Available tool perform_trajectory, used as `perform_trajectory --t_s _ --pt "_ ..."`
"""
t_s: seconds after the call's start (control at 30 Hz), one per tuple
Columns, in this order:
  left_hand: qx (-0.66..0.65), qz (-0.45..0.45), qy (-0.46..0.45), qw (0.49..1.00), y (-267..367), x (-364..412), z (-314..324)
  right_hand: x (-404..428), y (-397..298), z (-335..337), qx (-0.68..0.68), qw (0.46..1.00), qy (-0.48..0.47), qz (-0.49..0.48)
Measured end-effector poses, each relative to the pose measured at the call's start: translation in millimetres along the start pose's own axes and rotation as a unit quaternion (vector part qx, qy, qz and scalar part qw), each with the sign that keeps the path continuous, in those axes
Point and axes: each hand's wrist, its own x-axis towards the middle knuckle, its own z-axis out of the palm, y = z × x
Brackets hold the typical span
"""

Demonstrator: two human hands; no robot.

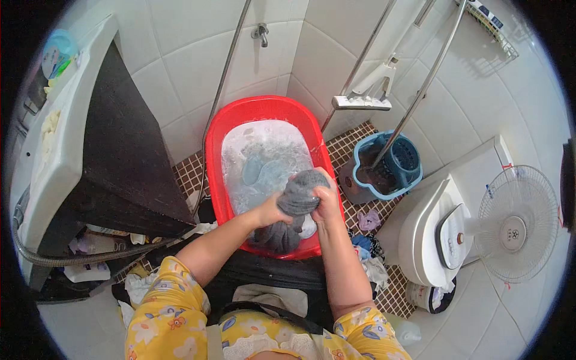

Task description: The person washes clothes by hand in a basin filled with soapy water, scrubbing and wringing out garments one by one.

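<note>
A bunched wet grey cloth [300,194] is gripped between both hands above the near right part of a red plastic tub [219,180]. My left hand [272,209] holds its left side, and my right hand [327,198] closes around its right side. A darker length of grey fabric [279,238] hangs below the hands at the tub's near rim. Soapy water [252,198] with white foam [265,128] lies in the tub. Pale bluish shapes show under the suds, but I cannot tell what they are.
To the right stand a blue-rimmed mop bucket [389,197] with a metal pole [418,85] in it, a white toilet [418,229] and a fan [515,225]. A white washbasin [58,180] juts in at left. Loose clothes [371,263] lie on the brown tiled floor. A wall tap [261,33] is beyond the tub.
</note>
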Motion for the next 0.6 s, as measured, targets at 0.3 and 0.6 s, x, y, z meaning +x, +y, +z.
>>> perform_trajectory --t_s 0.3,0.6 --pt "0.038 -0.095 -0.158 0.982 -12.3 -4.9 -13.3 -6.4 -5.3 7.1 0.053 0.991 -0.096 0.078" --pt "0.086 -0.133 -0.213 0.964 16.2 -14.7 -1.1 -18.7 -8.0 5.4 0.066 0.985 -0.134 0.088"
